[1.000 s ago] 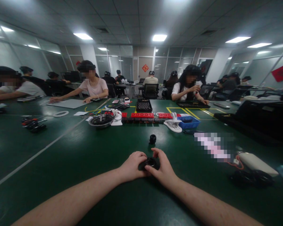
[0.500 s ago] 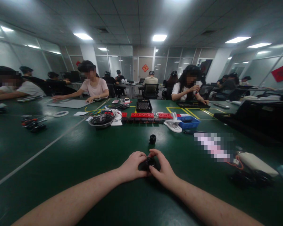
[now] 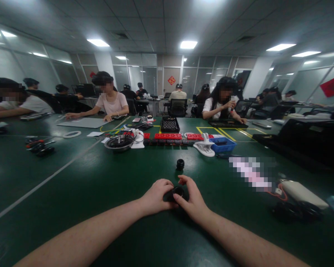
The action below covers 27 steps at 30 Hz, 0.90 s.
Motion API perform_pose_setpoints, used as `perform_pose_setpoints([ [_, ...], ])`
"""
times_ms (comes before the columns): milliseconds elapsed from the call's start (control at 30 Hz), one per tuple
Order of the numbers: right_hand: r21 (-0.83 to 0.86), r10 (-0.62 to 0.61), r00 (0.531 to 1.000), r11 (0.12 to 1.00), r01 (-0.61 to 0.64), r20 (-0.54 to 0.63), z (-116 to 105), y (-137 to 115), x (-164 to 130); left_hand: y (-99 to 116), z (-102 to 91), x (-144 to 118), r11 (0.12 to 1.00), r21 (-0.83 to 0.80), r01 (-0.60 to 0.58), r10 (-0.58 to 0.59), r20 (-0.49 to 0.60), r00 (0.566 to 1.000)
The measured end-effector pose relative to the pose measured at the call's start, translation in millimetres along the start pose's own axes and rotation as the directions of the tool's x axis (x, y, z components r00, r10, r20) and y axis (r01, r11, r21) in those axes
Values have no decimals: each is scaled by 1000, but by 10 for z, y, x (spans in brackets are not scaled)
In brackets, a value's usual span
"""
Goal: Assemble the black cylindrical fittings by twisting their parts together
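Observation:
A black round fitting (image 3: pixel 178 191) with a circular opening facing up sits low over the green table, between my two hands. My left hand (image 3: pixel 158 195) curls around its left side, with the thumb along the near part. On the other side, my right hand (image 3: pixel 193 196) lays its thumb over the near rim; its index finger is bent and raised away from the fitting. The remaining right fingers are partly hidden behind the hand. Just beyond my fingertips a second black fitting (image 3: pixel 180 164), short and ribbed, stands upright on the table.
Ahead lie red-and-black blocks (image 3: pixel 168 136), a white clip base (image 3: pixel 205 146), a blue bin (image 3: pixel 223 144) and a bowl of black cable (image 3: pixel 119 141). At right are a beige box (image 3: pixel 304 193) and black round parts (image 3: pixel 297 210). Co-workers sit across the table.
My right index finger has lifted slightly off the fitting, and the right thumb has shifted a little left across its rim. My left hand has stayed nearly still.

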State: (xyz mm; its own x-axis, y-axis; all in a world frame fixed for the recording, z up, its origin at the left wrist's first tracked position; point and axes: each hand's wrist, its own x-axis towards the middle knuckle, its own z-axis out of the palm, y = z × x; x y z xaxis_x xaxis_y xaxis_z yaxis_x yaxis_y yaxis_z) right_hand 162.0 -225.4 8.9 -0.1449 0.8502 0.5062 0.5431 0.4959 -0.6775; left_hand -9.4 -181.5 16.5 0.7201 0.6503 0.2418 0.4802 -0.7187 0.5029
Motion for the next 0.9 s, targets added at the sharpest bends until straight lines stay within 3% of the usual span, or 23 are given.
perform_pose_setpoints([
  [500,-22,111,994,994,-111,0,28,-62,-3,-42,35,-4,1000,-7,5,-5,6,1000],
  [733,156,-6,989,988,-18,147,-16,-35,-17,-61,46,0,1000,12,3,-3,14,1000],
  [900,117,-22,994,993,9,109,-26,-20,-24,-30,20,7,1000,-9,11,-11,20,1000],
])
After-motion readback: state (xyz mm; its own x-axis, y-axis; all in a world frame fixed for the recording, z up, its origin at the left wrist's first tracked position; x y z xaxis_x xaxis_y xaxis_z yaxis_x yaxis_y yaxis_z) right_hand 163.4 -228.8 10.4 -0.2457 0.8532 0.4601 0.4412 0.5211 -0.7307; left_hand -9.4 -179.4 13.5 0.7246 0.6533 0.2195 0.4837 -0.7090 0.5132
